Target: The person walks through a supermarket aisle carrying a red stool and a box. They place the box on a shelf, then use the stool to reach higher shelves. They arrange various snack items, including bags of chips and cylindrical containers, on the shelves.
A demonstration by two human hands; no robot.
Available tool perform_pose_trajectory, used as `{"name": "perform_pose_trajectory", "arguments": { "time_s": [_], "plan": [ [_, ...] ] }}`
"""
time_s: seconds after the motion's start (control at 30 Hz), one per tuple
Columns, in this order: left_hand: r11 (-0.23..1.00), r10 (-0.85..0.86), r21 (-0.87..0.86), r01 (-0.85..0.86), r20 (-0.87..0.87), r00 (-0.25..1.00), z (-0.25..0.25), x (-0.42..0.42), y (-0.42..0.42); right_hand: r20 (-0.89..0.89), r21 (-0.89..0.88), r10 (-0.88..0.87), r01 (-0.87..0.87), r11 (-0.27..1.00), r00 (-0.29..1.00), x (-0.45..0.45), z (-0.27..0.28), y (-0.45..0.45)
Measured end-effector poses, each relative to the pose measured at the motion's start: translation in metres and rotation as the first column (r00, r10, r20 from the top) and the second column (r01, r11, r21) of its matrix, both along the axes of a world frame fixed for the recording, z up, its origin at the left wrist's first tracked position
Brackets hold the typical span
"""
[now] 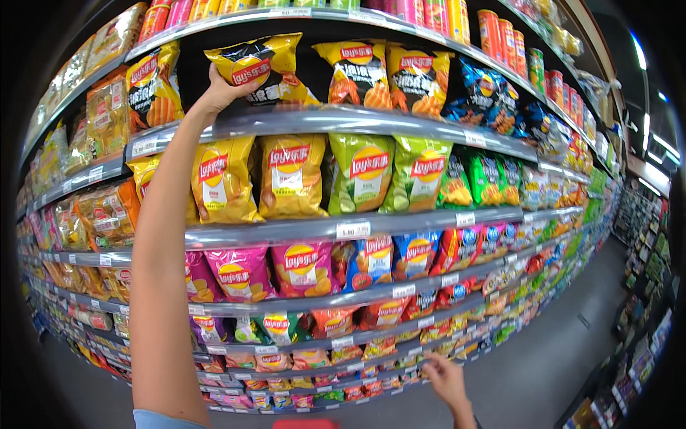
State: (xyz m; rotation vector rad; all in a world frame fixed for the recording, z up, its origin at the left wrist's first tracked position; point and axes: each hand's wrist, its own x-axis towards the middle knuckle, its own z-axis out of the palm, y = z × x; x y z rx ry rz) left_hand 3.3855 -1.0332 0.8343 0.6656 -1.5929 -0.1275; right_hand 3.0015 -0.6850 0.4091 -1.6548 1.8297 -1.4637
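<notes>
My left hand (225,90), at the end of a raised arm, grips the left side of a yellow-and-black Lay's chip bag (262,69). The bag is tilted at the upper shelf, its lower edge close behind the shelf's front rail (321,122). My thumb lies across its front; the other fingers are mostly hidden. Matching yellow-and-black bags stand to its left (154,86) and to its right (358,72). Low on the right, my right hand (446,379) hangs in front of the bottom shelves. Its fingers are loosely bent and apart, with nothing seen in them.
Yellow chip bags (292,174) and green chip bags (360,171) line the shelf below. Pink bags (303,268) stand lower. Chip canisters (490,35) fill the top shelf. Packaged bread (106,118) is at left. A red object (305,424) shows at the bottom edge. Grey floor (541,332) runs right.
</notes>
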Motion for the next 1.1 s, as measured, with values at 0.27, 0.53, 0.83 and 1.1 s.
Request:
{"name": "perform_pose_trajectory", "arguments": {
  "time_s": [0.27,0.53,0.83,1.1],
  "plan": [
    [0.997,-0.066,-0.052,0.058,-0.181,0.981,0.014,-0.021,0.008,-0.338,-0.699,0.041,-0.28,0.658,0.94,-0.025,0.291,-0.194],
    [0.942,0.256,-0.177,-0.285,-0.168,0.952,0.037,0.009,-0.014,-0.244,-0.673,-0.09,-0.102,0.732,0.966,0.015,0.416,-0.342],
    [0.9,0.416,-0.085,-0.427,-0.123,0.901,0.038,0.018,-0.005,0.04,-0.461,-0.031,0.046,0.886,0.999,0.046,0.448,-0.356],
    [0.981,0.091,-0.145,-0.128,-0.24,0.966,0.01,0.022,-0.021,0.088,-0.616,0.476,-0.328,0.716,0.875,0.08,0.446,-0.368]
  ]
}}
